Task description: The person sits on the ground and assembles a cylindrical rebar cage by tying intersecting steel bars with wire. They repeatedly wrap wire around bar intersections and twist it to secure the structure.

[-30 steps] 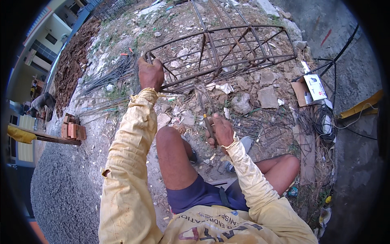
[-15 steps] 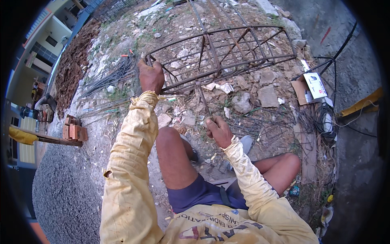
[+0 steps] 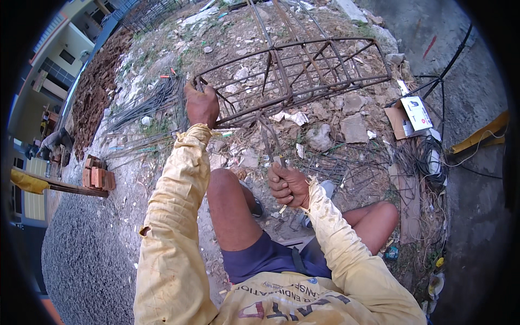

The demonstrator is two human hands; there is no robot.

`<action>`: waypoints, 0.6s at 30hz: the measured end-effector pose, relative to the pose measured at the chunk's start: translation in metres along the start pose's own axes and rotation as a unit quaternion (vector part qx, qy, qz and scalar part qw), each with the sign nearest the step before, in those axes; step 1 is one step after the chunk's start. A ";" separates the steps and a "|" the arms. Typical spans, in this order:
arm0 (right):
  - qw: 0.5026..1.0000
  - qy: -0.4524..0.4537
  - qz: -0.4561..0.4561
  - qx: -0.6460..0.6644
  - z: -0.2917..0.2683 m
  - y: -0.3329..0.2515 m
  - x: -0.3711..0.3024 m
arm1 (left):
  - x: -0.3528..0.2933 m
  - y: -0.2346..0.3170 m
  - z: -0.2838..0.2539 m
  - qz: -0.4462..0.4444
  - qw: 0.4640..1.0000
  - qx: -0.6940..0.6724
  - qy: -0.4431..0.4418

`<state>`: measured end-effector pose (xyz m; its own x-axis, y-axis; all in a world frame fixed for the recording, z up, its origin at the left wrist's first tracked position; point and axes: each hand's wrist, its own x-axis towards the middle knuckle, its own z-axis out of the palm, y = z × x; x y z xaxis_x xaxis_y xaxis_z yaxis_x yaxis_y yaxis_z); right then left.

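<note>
A rusty rebar cage (image 3: 336,84) of long bars and bent stirrups lies across the rubble ahead of me. My left hand (image 3: 201,104) is closed around its near left corner, arm stretched out. Low in front of the cage, my right hand (image 3: 288,185) grips the handles of a pair of pincers (image 3: 266,143). The two handles stand slightly apart, and the jaw end points up toward the cage's near bars. Whether the jaws touch a bar or wire is too small to tell.
Loose thin bars (image 3: 154,105) lie to the left, near stacked red bricks (image 3: 98,174) and a gravel heap (image 3: 89,249). At the right are an opened cardboard box (image 3: 409,116) and a coiled black cable (image 3: 430,160). A person (image 3: 57,143) bends over at the far left.
My right hand has turned and dropped slightly, its fingers now curled toward me. The pincers' handles have spread apart. My left hand keeps its hold on the cage corner.
</note>
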<state>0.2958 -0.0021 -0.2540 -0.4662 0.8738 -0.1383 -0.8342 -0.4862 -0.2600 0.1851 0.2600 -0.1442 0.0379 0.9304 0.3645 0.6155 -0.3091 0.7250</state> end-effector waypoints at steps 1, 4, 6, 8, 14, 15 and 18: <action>0.996 -0.073 0.005 0.054 -0.008 0.004 0.005 | -0.002 0.004 -0.001 -0.003 1.000 -0.004 -0.006; 0.957 -0.238 0.003 0.164 -0.016 0.019 0.015 | -0.008 0.011 -0.006 -0.007 1.000 -0.010 -0.016; 0.989 -0.121 -0.051 0.061 -0.009 0.018 0.007 | -0.007 0.007 -0.009 -0.005 1.000 -0.008 -0.015; 0.989 0.060 -0.097 -0.094 0.008 0.010 -0.005 | -0.008 0.003 -0.008 0.001 1.000 -0.012 -0.015; 0.556 0.434 -0.365 -0.607 0.013 0.008 -0.012 | -0.002 -0.003 -0.005 -0.006 1.000 -0.003 -0.020; 0.421 0.466 -0.393 -0.672 0.013 0.009 -0.014 | -0.002 -0.002 -0.004 -0.001 1.000 -0.012 -0.022; 0.404 0.508 -0.351 -0.675 0.013 0.007 -0.017 | -0.004 -0.003 -0.002 -0.003 1.000 0.011 -0.013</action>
<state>0.2937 -0.0206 -0.2415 0.6794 0.6787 0.2788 0.5837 -0.2697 -0.7658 0.1814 0.2570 -0.1463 0.0541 0.9369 0.3455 0.6333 -0.2996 0.7135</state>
